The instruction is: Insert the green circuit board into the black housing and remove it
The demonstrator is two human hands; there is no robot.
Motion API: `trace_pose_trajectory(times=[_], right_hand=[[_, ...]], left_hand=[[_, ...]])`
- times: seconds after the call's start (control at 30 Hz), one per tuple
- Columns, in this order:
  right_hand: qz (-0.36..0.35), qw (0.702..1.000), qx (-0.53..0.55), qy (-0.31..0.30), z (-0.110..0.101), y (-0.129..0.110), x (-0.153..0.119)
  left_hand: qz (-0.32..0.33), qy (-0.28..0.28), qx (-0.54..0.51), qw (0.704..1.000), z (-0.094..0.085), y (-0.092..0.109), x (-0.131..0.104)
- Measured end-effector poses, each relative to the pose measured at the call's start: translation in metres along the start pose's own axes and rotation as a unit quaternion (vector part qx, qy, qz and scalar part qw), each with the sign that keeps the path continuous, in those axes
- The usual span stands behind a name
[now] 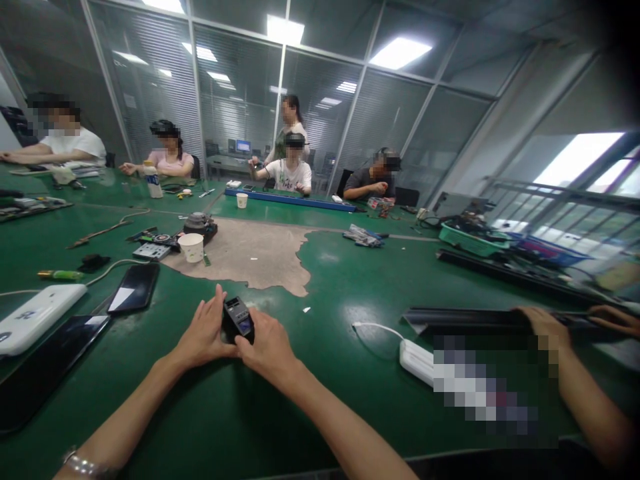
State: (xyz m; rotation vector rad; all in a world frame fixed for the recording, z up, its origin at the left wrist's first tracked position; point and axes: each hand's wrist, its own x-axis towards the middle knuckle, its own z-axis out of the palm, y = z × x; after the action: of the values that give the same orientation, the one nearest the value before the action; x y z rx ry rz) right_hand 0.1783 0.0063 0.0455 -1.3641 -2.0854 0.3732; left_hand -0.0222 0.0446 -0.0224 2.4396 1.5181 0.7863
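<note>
One small black box-shaped device (237, 315) with a grey face is sitting near-right of the closer white paper cup (192, 248), long axis slanting cupward. Right hand (270, 341) is gripping its far-from-cup side; left hand (201, 338) is curving wide cupside, contact unclear.

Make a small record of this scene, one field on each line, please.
Right hand: grips small dark device
Left hand: curved beside the device, contact unclear
Left side: black phone, long white object
Beyond hands: white paper cup
Right side: co-worker's hand on long black bar
Surface: green table
</note>
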Motion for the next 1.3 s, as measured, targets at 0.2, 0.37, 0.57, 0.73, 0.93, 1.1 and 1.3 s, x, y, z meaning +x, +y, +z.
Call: trace_pose_trajectory(times=[0.2, 0.37, 0.57, 0.73, 0.93, 1.1, 1.3], right_hand=[[-0.012, 1.0, -0.001, -0.002, -0.001, 0.002, -0.001], [-0.006, 0.999, 0.018, 0.027, 0.006, 0.004, -0.006], [-0.009, 0.993, 0.092, 0.068, -0.011, -0.002, 0.0], [-0.002, 0.989, 0.096, 0.116, -0.032, 0.008, 0.004], [0.051, 0.991, 0.02, 0.119, -0.036, 0.045, -0.009], [0.072, 0.99, 0.003, 0.124, -0.025, 0.062, -0.017], [0.039, 0.988, 0.003, 0.15, -0.006, 0.078, -0.022]], left_hand=[[0.019, -0.019, -0.001, 1.0, -0.005, 0.001, -0.001], [0.013, -0.019, -0.004, 1.0, -0.005, 0.003, -0.001], [0.0, -0.015, 0.012, 1.0, 0.0, -0.002, -0.001], [0.012, -0.023, 0.041, 0.999, 0.001, -0.003, -0.002], [0.03, -0.028, 0.064, 0.997, 0.003, -0.005, -0.002], [0.025, -0.012, 0.07, 0.997, 0.006, -0.006, -0.002], [0.01, -0.013, 0.077, 0.997, 0.006, -0.003, -0.001]])
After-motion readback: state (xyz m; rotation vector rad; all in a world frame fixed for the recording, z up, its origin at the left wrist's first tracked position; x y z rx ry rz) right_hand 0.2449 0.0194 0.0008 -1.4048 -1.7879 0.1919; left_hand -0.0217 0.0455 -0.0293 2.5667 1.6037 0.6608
